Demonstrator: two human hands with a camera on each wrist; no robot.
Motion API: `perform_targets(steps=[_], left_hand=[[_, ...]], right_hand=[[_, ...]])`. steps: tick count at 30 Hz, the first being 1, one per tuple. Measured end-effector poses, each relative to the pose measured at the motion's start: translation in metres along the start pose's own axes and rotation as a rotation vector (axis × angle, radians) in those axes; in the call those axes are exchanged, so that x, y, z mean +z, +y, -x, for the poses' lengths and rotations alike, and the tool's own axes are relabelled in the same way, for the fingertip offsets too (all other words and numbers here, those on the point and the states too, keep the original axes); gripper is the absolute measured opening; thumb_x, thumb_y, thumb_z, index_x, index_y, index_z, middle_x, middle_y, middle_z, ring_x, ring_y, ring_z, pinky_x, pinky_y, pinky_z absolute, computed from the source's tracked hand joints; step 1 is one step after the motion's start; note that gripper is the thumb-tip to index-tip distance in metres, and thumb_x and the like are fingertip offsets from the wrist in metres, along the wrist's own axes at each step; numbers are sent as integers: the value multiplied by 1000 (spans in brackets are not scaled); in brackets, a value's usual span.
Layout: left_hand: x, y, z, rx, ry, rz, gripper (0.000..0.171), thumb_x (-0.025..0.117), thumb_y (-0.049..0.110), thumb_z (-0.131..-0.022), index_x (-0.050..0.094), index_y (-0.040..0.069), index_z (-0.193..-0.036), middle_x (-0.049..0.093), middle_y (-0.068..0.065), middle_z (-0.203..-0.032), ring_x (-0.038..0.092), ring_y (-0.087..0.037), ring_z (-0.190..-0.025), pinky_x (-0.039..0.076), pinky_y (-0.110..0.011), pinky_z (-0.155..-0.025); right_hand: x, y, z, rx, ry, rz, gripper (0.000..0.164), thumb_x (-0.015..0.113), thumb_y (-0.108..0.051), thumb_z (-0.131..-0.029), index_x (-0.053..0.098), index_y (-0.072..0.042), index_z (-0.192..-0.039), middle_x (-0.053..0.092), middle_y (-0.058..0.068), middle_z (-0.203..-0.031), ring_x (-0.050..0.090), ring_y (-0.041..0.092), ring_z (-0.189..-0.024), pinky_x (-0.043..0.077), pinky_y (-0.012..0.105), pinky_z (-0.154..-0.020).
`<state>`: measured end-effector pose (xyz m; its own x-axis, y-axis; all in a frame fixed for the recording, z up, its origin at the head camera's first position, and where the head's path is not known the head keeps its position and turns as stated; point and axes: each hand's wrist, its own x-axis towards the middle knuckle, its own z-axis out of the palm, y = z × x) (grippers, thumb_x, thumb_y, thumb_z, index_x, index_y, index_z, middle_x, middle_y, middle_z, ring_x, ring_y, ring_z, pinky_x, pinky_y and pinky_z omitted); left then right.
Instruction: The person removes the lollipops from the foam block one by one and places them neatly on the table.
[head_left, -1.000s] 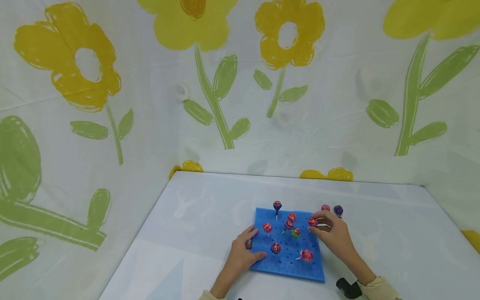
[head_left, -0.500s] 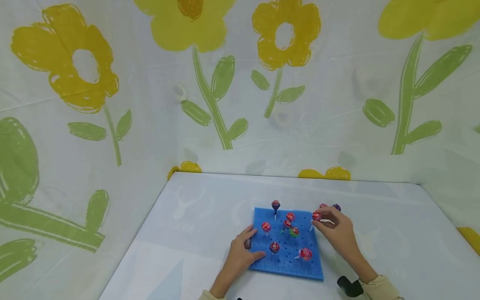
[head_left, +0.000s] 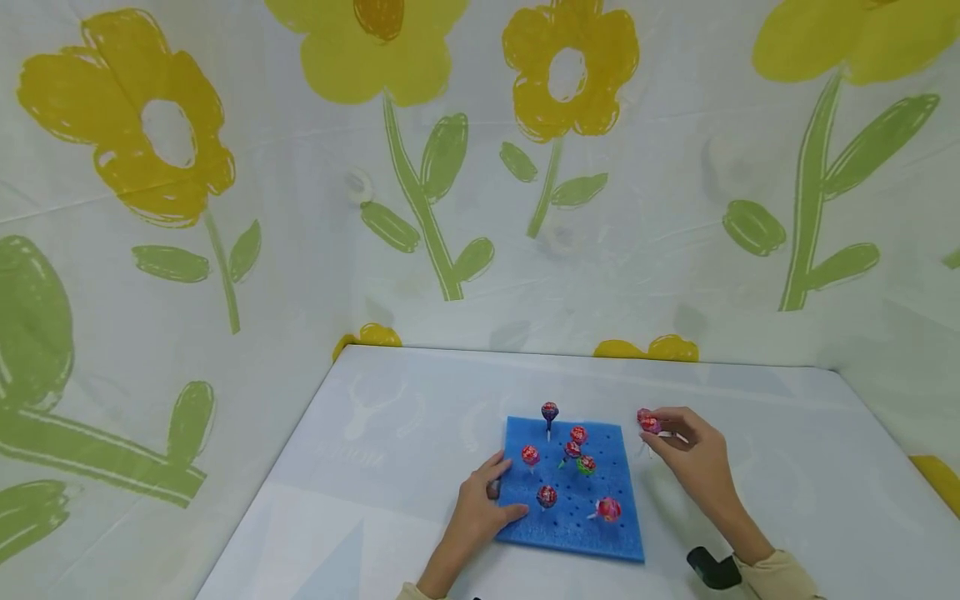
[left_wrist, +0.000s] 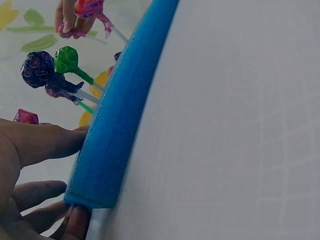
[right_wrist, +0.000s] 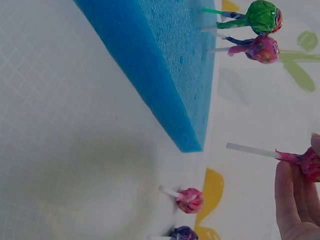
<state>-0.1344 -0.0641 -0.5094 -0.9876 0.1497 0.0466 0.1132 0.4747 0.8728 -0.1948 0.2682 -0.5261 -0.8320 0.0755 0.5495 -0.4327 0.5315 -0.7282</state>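
Observation:
A blue foam block (head_left: 585, 542) lies on the white table with several wrapped lollipops standing in it by their sticks. My left hand (head_left: 472, 504) rests at its left edge, thumb on the top face and fingers along the side. In my right hand (head_left: 697, 458), thumb and fingertips pinch a red-pink lollipop (right_wrist: 310, 164) by its wrapped head, off the block's right side. Its white stick (right_wrist: 252, 150) points toward the block in the right wrist view. On the table beyond lie a pink lollipop (right_wrist: 190, 200) and a dark purple lollipop (right_wrist: 184, 233).
Green and dark lollipops (left_wrist: 67, 60) stand close together on the foam. Small holes dot the block's top. A flower-printed cloth (head_left: 637, 275) walls the table's back and sides. A black device (head_left: 712, 569) sits at my right wrist.
My right hand has drawn the red-pink lollipop up out of the foam's right edge and carried it right, near the lollipops on the table. The left hand stays at the block.

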Motion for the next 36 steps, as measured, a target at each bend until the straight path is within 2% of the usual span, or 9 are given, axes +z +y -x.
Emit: perform_targets(steps=[7, 10, 13, 16, 19, 20, 26, 30, 36], left_hand=[[1, 0, 1, -18, -4, -6, 67, 83, 17, -72, 55, -1, -130, 43, -13, -144, 42, -38, -128, 44, -47, -95], [1, 0, 1, -27, -8, -4, 67, 82, 18, -72, 55, 0, -130, 43, -13, -144, 41, -38, -128, 44, -47, -95], [1, -1, 1, -26, -9, -5, 67, 82, 18, -72, 54, 0, -130, 43, -13, -144, 41, -38, -128, 44, -46, -95], [1, -1, 1, -28, -8, -4, 67, 82, 18, -72, 54, 0, -131, 43, -12, -144, 46, -36, -124, 46, -44, -92], [1, -1, 1, -27, -8, -5, 67, 83, 18, -72, 55, 0, -130, 43, -12, -144, 49, -34, -121, 48, -43, -91], [1, -1, 0, -28, -7, -7, 67, 83, 18, -72, 55, 0, -130, 43, -12, -144, 49, -34, -121, 48, -43, -91], [2, 0, -2, -23, -2, -13, 67, 83, 19, -72, 55, 1, -130, 43, -11, -144, 42, -37, -128, 44, -46, -95], [1, 0, -1, -33, -2, -2, 67, 82, 19, -73, 55, 1, -131, 43, -11, -144, 47, -35, -123, 46, -44, -93], [1, 1, 0, -53, -6, 3, 66, 82, 19, -73, 55, 2, -131, 43, -11, -144, 52, -32, -116, 49, -42, -89]], right_hand=[[-13, -14, -4, 70, -26, 8, 34, 74, -21, -83, 62, -14, -114, 62, 1, -105, 59, 6, -93, 47, 9, -73], [-20, -33, -8, 80, -38, -17, 35, 73, -15, -83, 61, -4, -114, 62, 6, -104, 59, 6, -91, 47, 8, -74], [-24, -40, -10, 54, -40, -55, 34, 73, -8, -82, 61, 1, -113, 62, 7, -102, 59, 4, -90, 47, 7, -73], [-26, -30, -11, 53, -41, -45, 33, 73, -11, -83, 62, -3, -114, 63, 4, -103, 60, 4, -90, 47, 8, -73], [-24, 1, -10, 55, 0, 7, 34, 73, -19, -83, 63, -14, -115, 63, -1, -103, 59, 3, -90, 47, 8, -72], [-25, 3, -10, 71, 5, 36, 34, 73, -23, -84, 63, -17, -116, 63, -4, -104, 59, 1, -90, 47, 8, -72], [-36, -43, -15, 183, 9, 59, 35, 71, -20, -86, 63, -6, -117, 63, 6, -106, 57, 1, -90, 44, 4, -72], [-39, -33, -17, 176, 16, 22, 36, 72, -19, -85, 63, -5, -116, 63, 3, -104, 57, 1, -89, 44, 4, -72], [-48, -61, -24, 197, 8, 35, 33, 70, -16, -86, 61, 2, -113, 63, 2, -100, 58, -2, -84, 47, 7, -71]])
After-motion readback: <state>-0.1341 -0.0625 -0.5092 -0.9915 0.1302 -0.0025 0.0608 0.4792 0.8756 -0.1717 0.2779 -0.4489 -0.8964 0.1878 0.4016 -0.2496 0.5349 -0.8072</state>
